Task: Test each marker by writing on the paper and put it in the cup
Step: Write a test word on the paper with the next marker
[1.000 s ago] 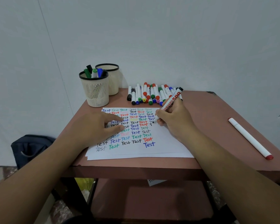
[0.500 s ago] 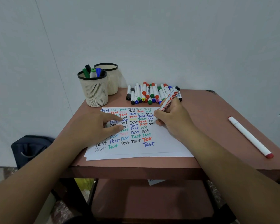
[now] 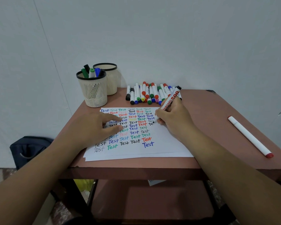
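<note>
Centrally, head view: the right hand (image 3: pixel 172 117) grasps a black whiteboard marker (image 3: pixel 170 100), its tip touching the paper (image 3: pixel 152 150) at a half-written black "Te". The left hand (image 3: pixel 94 129) lies on the paper's left part, fingers released and spread. Upper left of centre, a mesh cup (image 3: pixel 94 93) holds several markers; a second cup (image 3: pixel 111 78) stands behind it. Loose markers (image 3: pixel 149 95) lie beyond the paper; a red-capped marker (image 3: pixel 250 137) rests at right on the table (image 3: pixel 209 111).
</note>
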Motion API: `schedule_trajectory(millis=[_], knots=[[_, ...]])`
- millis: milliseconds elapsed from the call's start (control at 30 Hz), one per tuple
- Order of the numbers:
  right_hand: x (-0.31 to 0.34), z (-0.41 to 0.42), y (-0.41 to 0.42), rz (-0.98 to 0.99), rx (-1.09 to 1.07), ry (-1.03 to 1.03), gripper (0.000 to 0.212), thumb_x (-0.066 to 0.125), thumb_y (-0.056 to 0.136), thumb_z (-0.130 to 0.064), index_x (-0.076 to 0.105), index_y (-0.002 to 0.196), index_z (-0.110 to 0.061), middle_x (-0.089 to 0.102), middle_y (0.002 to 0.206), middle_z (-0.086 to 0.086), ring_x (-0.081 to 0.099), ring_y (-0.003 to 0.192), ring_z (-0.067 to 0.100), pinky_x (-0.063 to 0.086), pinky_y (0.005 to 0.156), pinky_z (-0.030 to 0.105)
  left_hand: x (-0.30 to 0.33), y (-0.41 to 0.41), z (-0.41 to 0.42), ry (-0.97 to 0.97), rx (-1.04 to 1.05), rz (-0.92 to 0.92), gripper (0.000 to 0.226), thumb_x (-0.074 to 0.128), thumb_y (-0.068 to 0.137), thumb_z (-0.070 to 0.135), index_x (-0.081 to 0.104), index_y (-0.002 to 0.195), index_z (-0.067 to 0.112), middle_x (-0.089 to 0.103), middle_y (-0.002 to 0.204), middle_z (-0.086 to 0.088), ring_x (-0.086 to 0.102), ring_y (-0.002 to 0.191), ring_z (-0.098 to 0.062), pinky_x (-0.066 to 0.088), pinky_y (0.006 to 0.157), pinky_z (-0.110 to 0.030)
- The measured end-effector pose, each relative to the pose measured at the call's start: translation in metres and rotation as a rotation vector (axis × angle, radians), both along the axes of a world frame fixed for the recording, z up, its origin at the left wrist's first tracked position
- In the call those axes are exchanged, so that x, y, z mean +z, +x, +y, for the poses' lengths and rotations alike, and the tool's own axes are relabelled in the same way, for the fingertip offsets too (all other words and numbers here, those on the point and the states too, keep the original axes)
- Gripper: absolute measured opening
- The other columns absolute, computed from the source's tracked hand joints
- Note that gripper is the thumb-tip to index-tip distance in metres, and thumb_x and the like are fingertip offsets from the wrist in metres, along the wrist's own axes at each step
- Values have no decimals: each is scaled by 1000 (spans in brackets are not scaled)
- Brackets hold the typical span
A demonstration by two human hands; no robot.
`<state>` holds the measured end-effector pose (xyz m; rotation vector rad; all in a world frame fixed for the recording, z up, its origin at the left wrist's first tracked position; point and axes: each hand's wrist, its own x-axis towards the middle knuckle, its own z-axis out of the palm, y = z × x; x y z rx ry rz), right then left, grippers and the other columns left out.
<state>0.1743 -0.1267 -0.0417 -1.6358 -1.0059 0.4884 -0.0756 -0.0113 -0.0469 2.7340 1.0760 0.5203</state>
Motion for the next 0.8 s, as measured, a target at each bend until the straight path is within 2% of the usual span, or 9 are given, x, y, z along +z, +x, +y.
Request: schedule_trajectory(millis=[467,700,800], knots=[[-1,0,2,8,-30,19,25,68,92,-8,50,100,-24,67,95,13,65,69,19,56,60,27,1,1,0,-4,-10,9,49,47,83,78,61,125,56,53,61,8,54,63,-6,30,54,-24],[-3,1,4,0,-60,16,26,68,90,-10,50,106,-22,67,99,14,63,70,18,59,62,32,0,1,1,-4,-9,5,48,49,84,77,62,125,55,53,60,6,54,61,-7,31,54,-26],[-2,1,3,-5,-61,7,26,68,90,-11,50,105,-23,67,99,12,64,72,18,62,67,39,0,1,2,0,-7,8,48,49,84,77,62,125,55,54,60,5,54,61,-7,31,54,-26]])
